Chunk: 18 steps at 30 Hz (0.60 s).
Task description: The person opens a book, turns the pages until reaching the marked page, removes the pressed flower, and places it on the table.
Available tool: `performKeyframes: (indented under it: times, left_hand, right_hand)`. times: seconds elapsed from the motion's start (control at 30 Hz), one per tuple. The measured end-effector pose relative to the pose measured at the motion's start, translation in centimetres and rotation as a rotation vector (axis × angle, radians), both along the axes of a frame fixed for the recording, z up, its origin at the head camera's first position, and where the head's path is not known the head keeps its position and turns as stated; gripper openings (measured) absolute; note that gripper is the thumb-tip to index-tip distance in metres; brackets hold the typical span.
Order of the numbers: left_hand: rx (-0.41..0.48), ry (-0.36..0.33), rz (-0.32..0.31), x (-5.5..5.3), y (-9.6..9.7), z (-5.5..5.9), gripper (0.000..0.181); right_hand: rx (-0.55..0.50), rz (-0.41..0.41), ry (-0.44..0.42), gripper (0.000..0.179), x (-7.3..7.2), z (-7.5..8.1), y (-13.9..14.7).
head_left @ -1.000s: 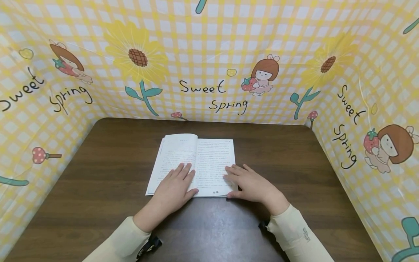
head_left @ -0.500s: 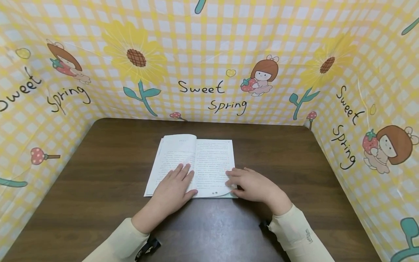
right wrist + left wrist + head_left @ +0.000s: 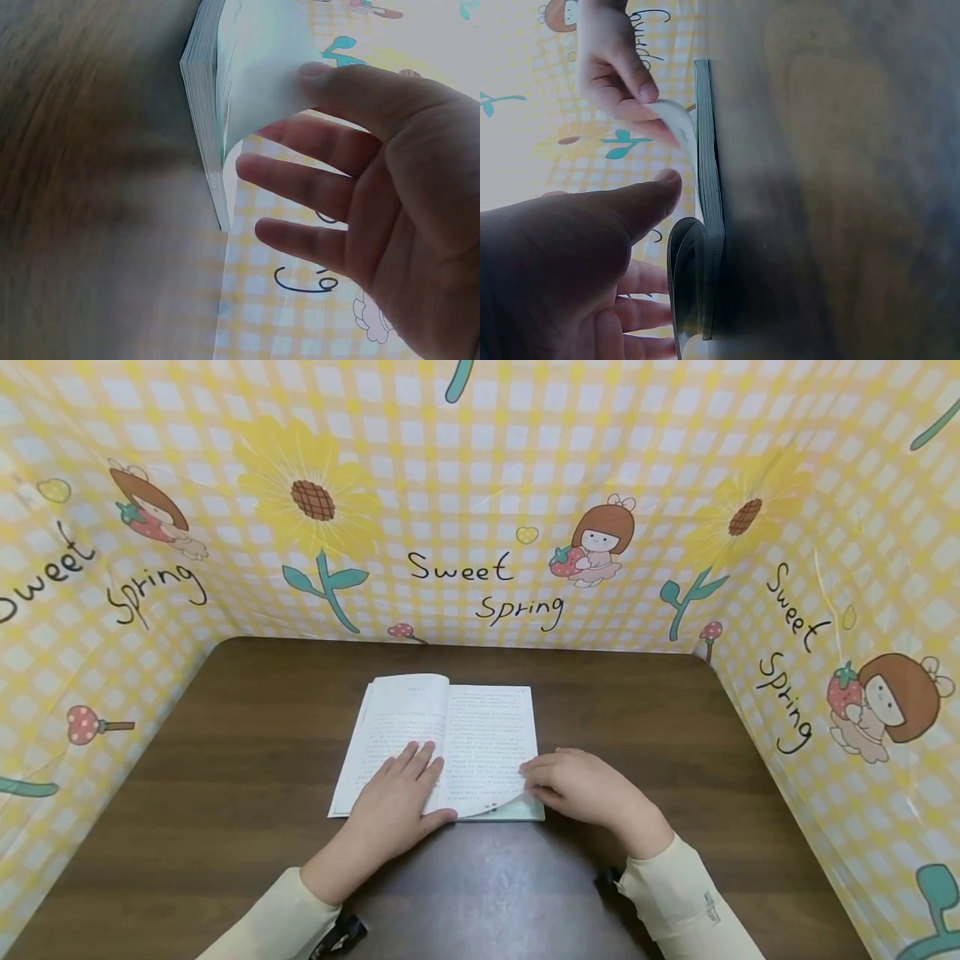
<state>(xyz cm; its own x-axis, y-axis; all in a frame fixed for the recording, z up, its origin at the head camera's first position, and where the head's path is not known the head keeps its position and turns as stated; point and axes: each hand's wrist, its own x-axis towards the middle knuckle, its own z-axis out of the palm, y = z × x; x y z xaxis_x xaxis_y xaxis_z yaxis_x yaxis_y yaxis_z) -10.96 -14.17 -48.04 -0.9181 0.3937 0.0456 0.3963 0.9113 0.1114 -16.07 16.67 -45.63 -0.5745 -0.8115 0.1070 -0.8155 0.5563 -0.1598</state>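
An open book [image 3: 487, 718] with printed text lies on the brown table, its left part bulging near the spine. My left hand [image 3: 397, 797] rests on the left page with fingers stretched out, the thumb reaching past the lower edge near the spine. At the book's right edge my right hand [image 3: 588, 789] pinches the lower corner of the right page [image 3: 262, 82] between thumb and fingers. That page curls up, and the pale green-looking sheet beneath shows at the bottom right. In the left wrist view, the raised page [image 3: 678, 118] bends away from the thick block of pages [image 3: 709, 150].
The dark wooden table [image 3: 247, 735] extends around the book on all sides. A yellow checked cloth [image 3: 450, 460] with flowers and cartoon figures stands as walls at the back and both sides. Dark straps [image 3: 341, 935] show at the sleeve cuffs.
My right hand has gone from lying with spread fingers on the right page to pinching its lower corner, which has lifted. The left hand stays on the left page.
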Motion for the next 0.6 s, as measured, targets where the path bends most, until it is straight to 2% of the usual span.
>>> performKeyframes:
  times: [0.23,0.43,0.6]
  left_hand:
    - [0.000,0.033,0.004,-0.05,0.12,-0.31,0.087]
    - [0.019,0.039,0.015,-0.08,0.18,-0.25,0.079]
    - [0.015,0.040,0.016,-0.01,0.18,-0.20,0.071]
  right_hand:
    - [-0.116,0.032,0.179,0.010,-0.12,0.28,-0.13]
    - [-0.142,0.017,0.247,0.006,-0.19,0.40,-0.14]
    - [-0.121,-0.052,0.294,0.014,-0.21,0.42,-0.01]
